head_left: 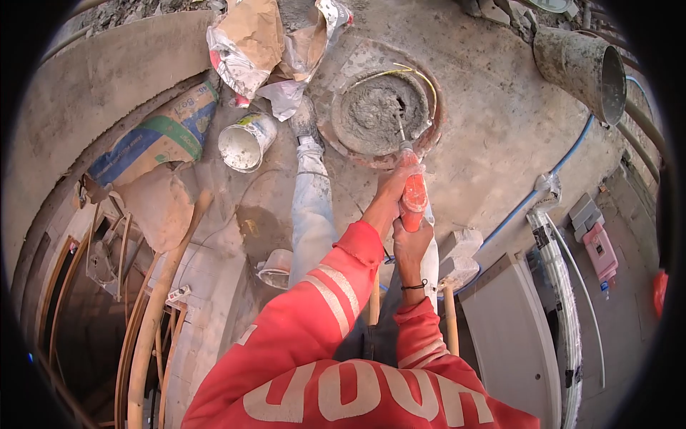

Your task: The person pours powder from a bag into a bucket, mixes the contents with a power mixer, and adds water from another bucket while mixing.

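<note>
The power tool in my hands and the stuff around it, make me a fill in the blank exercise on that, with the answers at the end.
The left hand and right hand grip the power tool, and the ____ hand is nearer the wet mix. The rod dips into that mix, whose colour is ____. A dark band circles the ____ wrist. The long hose is coloured ____.

Missing words: left; grey; right; blue

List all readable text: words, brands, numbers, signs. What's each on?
"O": large pale letter on the red sweatshirt; the letters around it are too distorted to read reliably.
Striped bag: print too blurred.
White bucket: label too small and blurred.
No numbers or signs readable.
</note>
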`<state>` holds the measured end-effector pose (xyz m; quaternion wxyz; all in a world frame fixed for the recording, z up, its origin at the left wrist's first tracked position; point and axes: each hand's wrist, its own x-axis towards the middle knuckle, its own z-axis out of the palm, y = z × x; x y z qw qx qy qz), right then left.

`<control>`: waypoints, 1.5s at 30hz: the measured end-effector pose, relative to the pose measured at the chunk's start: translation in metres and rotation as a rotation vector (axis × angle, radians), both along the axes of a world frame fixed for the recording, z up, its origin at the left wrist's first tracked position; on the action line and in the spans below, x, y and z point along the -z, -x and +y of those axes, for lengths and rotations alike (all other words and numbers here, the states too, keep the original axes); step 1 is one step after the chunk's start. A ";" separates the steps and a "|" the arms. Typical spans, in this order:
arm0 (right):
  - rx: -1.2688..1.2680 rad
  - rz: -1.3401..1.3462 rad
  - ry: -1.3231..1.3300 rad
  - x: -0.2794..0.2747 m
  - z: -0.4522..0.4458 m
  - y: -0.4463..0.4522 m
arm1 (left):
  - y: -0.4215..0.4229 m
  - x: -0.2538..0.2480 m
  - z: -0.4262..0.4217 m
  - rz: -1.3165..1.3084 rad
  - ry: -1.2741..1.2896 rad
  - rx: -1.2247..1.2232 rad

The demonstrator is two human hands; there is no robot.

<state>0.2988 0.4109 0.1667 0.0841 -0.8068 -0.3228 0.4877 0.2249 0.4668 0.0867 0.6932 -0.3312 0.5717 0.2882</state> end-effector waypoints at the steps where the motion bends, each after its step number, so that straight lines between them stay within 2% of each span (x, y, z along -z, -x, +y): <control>1: 0.012 0.012 0.020 -0.003 -0.005 -0.003 | -0.002 0.008 -0.013 -0.030 0.019 0.004; 8: -0.066 -0.032 -0.079 -0.009 -0.015 0.003 | 0.005 0.016 -0.029 -0.107 -0.010 0.061; 14: -0.106 -0.049 -0.023 -0.026 0.000 0.010 | 0.023 0.009 -0.025 -0.304 -0.092 -0.061; 23: -0.164 -0.075 -0.058 -0.024 0.025 0.012 | 0.026 0.009 -0.004 -0.301 -0.212 -0.119; 37: -0.326 -0.134 -0.068 -0.029 0.054 0.027 | 0.044 0.002 0.022 -0.265 -0.147 -0.202; 45: -0.336 -0.146 -0.044 -0.025 0.053 0.038 | 0.054 0.013 0.017 -0.278 -0.173 -0.247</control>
